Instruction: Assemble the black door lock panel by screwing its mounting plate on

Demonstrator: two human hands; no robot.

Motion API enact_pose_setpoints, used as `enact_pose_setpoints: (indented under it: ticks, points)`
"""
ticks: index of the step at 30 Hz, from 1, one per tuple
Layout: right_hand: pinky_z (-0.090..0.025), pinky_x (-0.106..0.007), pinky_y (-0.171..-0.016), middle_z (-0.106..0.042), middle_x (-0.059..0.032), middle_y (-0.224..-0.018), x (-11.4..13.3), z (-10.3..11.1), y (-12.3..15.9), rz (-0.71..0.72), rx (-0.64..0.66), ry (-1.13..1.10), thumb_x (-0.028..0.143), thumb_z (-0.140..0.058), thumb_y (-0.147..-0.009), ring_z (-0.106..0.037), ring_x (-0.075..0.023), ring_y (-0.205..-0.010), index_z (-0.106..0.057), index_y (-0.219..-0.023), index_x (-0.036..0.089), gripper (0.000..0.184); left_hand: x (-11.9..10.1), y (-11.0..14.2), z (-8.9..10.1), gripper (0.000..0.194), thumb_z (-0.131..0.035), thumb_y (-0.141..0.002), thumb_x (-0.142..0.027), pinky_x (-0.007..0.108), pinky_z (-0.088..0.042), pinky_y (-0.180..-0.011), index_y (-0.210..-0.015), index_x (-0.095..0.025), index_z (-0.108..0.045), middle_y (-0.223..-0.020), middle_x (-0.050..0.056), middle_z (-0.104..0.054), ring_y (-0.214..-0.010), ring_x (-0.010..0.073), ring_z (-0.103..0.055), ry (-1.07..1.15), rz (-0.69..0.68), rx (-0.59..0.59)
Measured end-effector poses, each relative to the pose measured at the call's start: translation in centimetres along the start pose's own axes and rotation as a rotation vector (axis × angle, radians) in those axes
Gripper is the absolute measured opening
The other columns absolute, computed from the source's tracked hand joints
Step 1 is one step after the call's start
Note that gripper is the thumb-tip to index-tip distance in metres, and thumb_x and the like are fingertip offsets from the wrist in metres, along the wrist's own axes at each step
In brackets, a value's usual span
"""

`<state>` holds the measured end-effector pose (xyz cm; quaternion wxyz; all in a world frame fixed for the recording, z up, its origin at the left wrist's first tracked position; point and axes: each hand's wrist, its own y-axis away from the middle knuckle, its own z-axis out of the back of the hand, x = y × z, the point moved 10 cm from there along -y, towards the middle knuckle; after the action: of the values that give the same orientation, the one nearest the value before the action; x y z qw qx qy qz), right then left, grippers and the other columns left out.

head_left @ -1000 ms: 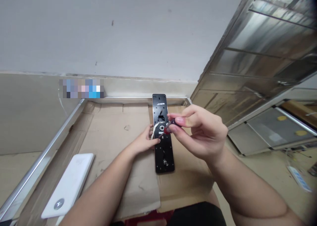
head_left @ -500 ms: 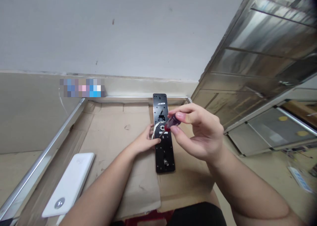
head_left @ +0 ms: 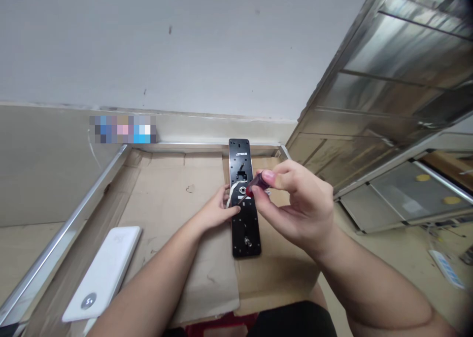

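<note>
A long black door lock panel (head_left: pixel 246 228) lies on the cardboard, its back side up with screw holes, a white cable and a small metal fitting near its lower end. My left hand (head_left: pixel 220 206) grips its left edge, thumb on top and fingers at the side. Between the thumb and fingers of my right hand (head_left: pixel 295 199) is a screwdriver (head_left: pixel 257 183) with a dark red handle. Its shaft slants down to the panel close to my left thumb. Whether the tip sits in a screw cannot be made out.
Cardboard (head_left: pixel 177 179) covers the metal-framed table. A white power bank (head_left: pixel 105 273) lies at the left, partly behind my left forearm. Past the far edge stands a wall (head_left: pixel 185 56); a shiny metal door (head_left: pixel 369 81) is at the right. A power strip (head_left: pixel 446 268) lies on the floor.
My right fingers have drawn closer together on the screwdriver handle, and the hand has turned slightly. My left hand and the panel stay put.
</note>
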<state>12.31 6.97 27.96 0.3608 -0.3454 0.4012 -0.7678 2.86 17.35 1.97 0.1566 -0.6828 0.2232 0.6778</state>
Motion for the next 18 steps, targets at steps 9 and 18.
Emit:
enact_pose_setpoints:
  ticks: [9, 18]
  points:
    - [-0.055, -0.030, -0.059, -0.063, -0.0004, -0.081, -0.7, 0.2, 0.3, 0.018, -0.050, -0.052, -0.001, -0.071, -0.074, -0.061, -0.0160, -0.073, -0.060, -0.103, 0.022, 0.039, 0.7, 0.0, 0.0, 0.078, -0.078, -0.079, -0.034, 0.032, -0.053, -0.065, -0.143, -0.020, -0.035, -0.122, 0.016, -0.063, -0.097, 0.0271, -0.067, 0.047, 0.035, 0.011]
    - [-0.065, -0.040, -0.075, -0.064, -0.0054, -0.110, -4.3, -1.3, 2.9, -0.059, 0.023, -0.278, -0.002, -0.070, -0.075, -0.070, -0.0214, -0.093, -0.043, -0.144, 0.033, 0.082, 0.7, 0.3, -0.1, 0.083, -0.076, -0.080, -0.035, 0.028, -0.053, -0.056, -0.145, -0.021, -0.027, -0.123, 0.017, -0.061, -0.088, 0.0233, -0.067, 0.046, 0.117, 0.033]
